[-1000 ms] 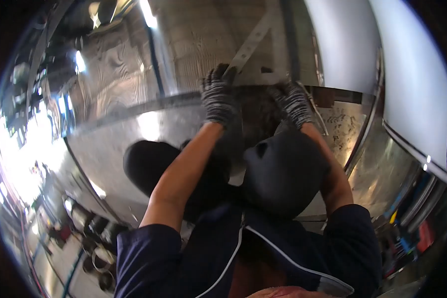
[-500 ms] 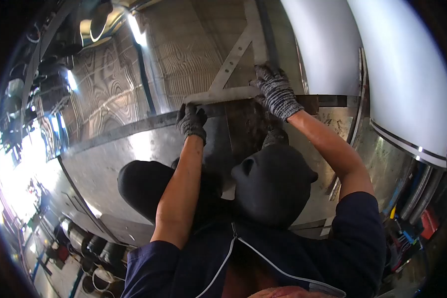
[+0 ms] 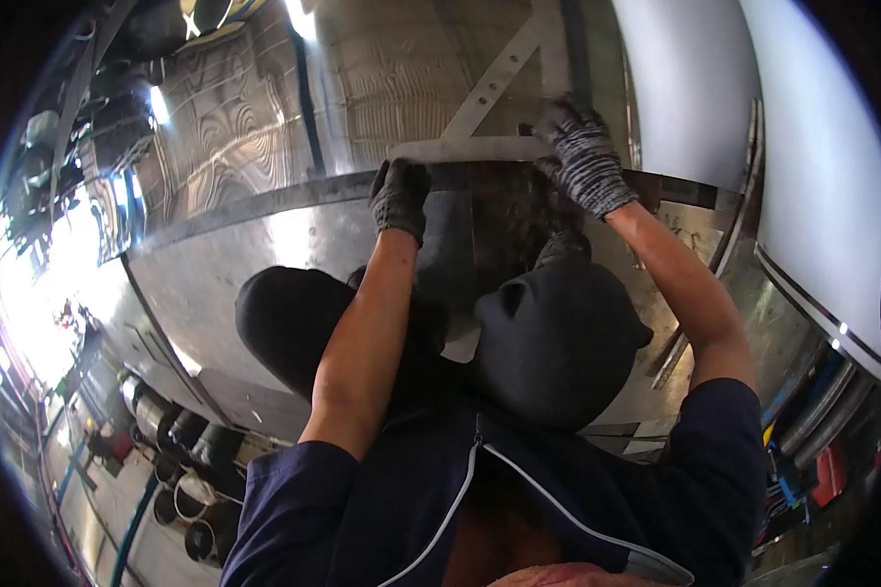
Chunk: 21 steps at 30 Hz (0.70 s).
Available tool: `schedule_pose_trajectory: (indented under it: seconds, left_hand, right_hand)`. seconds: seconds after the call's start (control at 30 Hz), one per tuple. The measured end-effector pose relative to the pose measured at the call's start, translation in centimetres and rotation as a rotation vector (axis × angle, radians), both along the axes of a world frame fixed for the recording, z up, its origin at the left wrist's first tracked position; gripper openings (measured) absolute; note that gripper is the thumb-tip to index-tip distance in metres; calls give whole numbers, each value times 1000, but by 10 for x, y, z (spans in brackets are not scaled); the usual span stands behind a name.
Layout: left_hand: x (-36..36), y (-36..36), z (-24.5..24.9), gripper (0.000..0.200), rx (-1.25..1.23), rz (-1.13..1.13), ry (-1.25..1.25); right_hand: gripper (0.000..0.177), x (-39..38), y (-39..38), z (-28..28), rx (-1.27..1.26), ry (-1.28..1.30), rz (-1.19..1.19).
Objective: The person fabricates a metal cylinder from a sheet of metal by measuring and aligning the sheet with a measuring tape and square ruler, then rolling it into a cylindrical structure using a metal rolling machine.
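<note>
A flat steel set square (image 3: 494,93) with a holed diagonal brace lies on shiny sheet metal (image 3: 362,68). My left hand (image 3: 399,199), in a dark knit glove, is curled at the left end of the square, by the front edge of the sheet. My right hand (image 3: 585,161), in a grey striped glove, lies over the square's right corner with its fingers apart. Motion smears those fingertips a little. My knees, in black trousers, are bent below the edge.
White rolled-looking sheets (image 3: 822,166) stand at the right, with long metal strips (image 3: 739,205) beside them. Grey metal plate (image 3: 235,235) stretches in front of me. Several pipe pieces (image 3: 196,489) lie at lower left, and a red object (image 3: 829,476) sits at lower right.
The view has shifted, so the square and hands appear higher and further right. My left fingers look more curled at the square's end. My right hand stays by the corner.
</note>
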State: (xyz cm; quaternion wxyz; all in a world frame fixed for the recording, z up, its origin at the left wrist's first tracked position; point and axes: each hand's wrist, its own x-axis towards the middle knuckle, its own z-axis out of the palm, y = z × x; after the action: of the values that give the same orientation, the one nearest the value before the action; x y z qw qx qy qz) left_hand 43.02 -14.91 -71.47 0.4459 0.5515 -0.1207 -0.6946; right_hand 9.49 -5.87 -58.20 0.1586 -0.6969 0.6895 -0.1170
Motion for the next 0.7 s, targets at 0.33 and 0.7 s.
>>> schedule_pose_trajectory:
  seconds: [0.33,0.7]
  left_hand:
    - [-41,0,90,44,179,156,-48]
    - [-55,11,66,24,284,-31,193]
  right_hand:
    - [45,-1,-3,-4,-2,34,39]
    - [49,4,-8,6,105,79,20]
